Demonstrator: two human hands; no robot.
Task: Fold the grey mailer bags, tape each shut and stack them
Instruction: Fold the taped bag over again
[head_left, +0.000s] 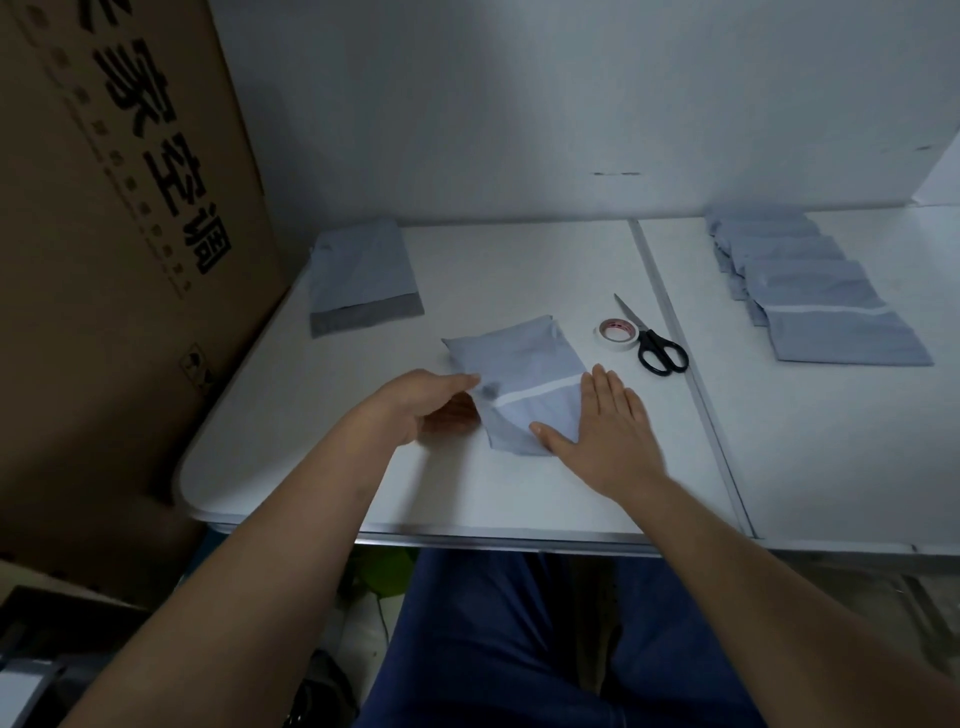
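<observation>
One folded grey mailer bag (519, 379), white strip across; left hand (421, 400) pinches it, right hand (608, 431) flat.

Both forearms were bare all the way to the frame edge, so no sleeves showed at all. The hands, left (423, 400) and right (605, 431), had no gloves, rings or watch visible. Down at 6 o'clock the legs wore dark blue trousers (519, 639), plain fabric with a few creases.

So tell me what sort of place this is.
Probably a small packing workstation, perhaps in a storeroom: a white folding table with folded mailer bags, tape roll and scissors, beside a big cardboard box.
</observation>
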